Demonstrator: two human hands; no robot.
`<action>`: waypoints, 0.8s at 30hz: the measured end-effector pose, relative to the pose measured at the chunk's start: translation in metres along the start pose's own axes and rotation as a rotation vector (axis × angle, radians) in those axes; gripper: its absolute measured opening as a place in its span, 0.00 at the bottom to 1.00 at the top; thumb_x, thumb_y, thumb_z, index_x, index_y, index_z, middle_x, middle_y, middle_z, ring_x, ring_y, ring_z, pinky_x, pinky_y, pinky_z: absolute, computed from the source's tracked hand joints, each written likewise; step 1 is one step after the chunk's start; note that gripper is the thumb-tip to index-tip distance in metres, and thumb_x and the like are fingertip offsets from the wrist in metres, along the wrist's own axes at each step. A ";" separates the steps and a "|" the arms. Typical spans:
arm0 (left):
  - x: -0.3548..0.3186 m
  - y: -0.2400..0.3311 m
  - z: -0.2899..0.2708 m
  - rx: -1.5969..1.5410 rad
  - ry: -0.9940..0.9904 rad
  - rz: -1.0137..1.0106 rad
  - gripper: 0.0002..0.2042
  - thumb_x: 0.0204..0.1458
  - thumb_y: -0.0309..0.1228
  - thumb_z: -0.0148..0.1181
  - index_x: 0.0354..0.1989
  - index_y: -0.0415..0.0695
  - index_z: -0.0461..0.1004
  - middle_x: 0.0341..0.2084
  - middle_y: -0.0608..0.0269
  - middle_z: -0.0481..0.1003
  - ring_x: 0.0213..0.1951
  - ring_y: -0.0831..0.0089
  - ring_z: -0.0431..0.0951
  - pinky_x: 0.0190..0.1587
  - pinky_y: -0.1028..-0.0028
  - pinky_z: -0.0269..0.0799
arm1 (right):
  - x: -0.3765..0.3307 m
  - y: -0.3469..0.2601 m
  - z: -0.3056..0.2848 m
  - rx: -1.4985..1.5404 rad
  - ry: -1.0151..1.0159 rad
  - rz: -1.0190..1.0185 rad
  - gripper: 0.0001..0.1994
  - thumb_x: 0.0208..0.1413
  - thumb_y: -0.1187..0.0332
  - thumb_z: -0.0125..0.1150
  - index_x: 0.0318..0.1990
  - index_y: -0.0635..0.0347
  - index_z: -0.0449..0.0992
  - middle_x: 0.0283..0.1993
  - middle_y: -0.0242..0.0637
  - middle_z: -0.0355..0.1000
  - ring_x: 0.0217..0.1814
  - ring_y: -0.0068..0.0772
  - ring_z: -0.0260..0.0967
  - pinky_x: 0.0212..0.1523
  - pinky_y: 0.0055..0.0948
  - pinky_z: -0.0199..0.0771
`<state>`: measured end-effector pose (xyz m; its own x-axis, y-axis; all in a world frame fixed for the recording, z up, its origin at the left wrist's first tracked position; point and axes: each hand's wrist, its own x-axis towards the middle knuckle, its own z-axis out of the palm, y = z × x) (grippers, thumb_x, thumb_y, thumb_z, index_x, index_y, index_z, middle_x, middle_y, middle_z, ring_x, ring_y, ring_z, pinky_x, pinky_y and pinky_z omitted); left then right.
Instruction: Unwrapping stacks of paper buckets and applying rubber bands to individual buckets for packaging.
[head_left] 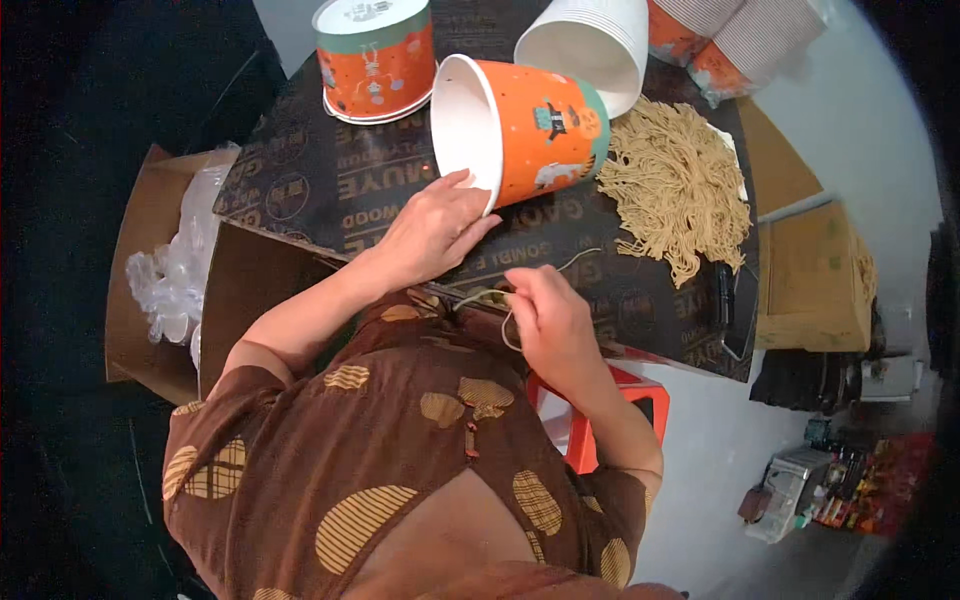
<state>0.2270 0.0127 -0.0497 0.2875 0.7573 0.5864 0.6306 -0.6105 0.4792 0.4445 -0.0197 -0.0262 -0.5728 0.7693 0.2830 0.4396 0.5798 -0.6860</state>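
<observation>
An orange paper bucket (548, 130) with a green band and cartoon figures is tipped on its side, its white mouth facing left. My left hand (432, 232) grips its lower rim, some fingers inside the mouth and the thumb outside. Closer to my body, my right hand (550, 318) pinches a thin pale cord (510, 330); one end of it trails over the table toward the bucket. To the right lies a tangled heap of tan cords (682, 185).
Upside down at the back left stands another orange bucket (375, 70). Nested white buckets (590, 50) and wrapped stacks (735, 45) fill the back right. A phone-like dark object (738, 310) lies by the table's (400, 195) right edge. A cardboard box (150, 250) holding plastic bags is at left; a red stool (640, 390) stands below.
</observation>
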 end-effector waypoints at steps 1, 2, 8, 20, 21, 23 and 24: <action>-0.002 0.000 0.002 -0.011 0.006 -0.003 0.06 0.50 0.23 0.62 0.35 0.35 0.73 0.30 0.48 0.75 0.38 0.47 0.76 0.58 0.52 0.67 | -0.002 0.004 0.000 -0.032 0.033 -0.021 0.06 0.55 0.76 0.57 0.41 0.62 0.71 0.36 0.48 0.70 0.39 0.55 0.71 0.38 0.44 0.72; -0.003 0.001 0.002 -0.024 0.011 -0.007 0.08 0.49 0.23 0.62 0.36 0.35 0.73 0.31 0.48 0.75 0.39 0.47 0.76 0.58 0.53 0.67 | -0.002 0.004 -0.003 -0.030 0.030 -0.022 0.06 0.55 0.76 0.57 0.41 0.62 0.71 0.36 0.48 0.70 0.39 0.55 0.71 0.38 0.44 0.72; -0.014 0.026 -0.018 -0.062 0.242 -0.108 0.18 0.46 0.20 0.63 0.49 0.37 0.71 0.44 0.46 0.75 0.52 0.51 0.74 0.56 0.63 0.68 | 0.001 -0.006 -0.011 0.132 0.289 0.117 0.02 0.55 0.79 0.57 0.35 0.66 0.73 0.29 0.41 0.69 0.29 0.36 0.69 0.32 0.29 0.69; -0.029 0.064 -0.001 -0.737 -0.118 -0.385 0.26 0.47 0.24 0.68 0.56 0.37 0.68 0.37 0.59 0.79 0.19 0.86 0.67 0.24 0.80 0.67 | -0.003 -0.013 0.004 0.578 0.408 0.190 0.03 0.61 0.76 0.53 0.36 0.66 0.73 0.31 0.27 0.66 0.31 0.16 0.61 0.34 0.17 0.63; -0.027 0.064 0.001 -0.727 -0.120 -0.381 0.18 0.51 0.24 0.65 0.51 0.36 0.72 0.31 0.62 0.79 0.21 0.86 0.67 0.25 0.79 0.67 | -0.002 -0.014 0.003 0.589 0.402 0.172 0.03 0.62 0.76 0.53 0.37 0.66 0.72 0.31 0.28 0.67 0.32 0.16 0.62 0.35 0.16 0.63; -0.021 0.063 -0.001 -0.784 -0.211 -0.508 0.14 0.52 0.25 0.63 0.47 0.36 0.73 0.28 0.64 0.78 0.22 0.86 0.68 0.25 0.79 0.67 | -0.003 -0.011 0.005 0.608 0.402 0.146 0.04 0.62 0.76 0.52 0.38 0.67 0.72 0.33 0.29 0.69 0.34 0.17 0.64 0.37 0.17 0.65; -0.019 0.062 -0.001 -0.837 -0.299 -0.637 0.09 0.54 0.25 0.61 0.42 0.36 0.75 0.24 0.66 0.77 0.23 0.86 0.69 0.26 0.78 0.68 | -0.003 -0.009 0.006 0.628 0.398 0.119 0.04 0.62 0.76 0.52 0.39 0.67 0.72 0.35 0.31 0.70 0.35 0.18 0.66 0.39 0.18 0.67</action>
<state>0.2600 -0.0400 -0.0301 0.3174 0.9467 -0.0543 0.0683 0.0343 0.9971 0.4385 -0.0291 -0.0249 -0.2005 0.9251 0.3224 -0.0630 0.3162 -0.9466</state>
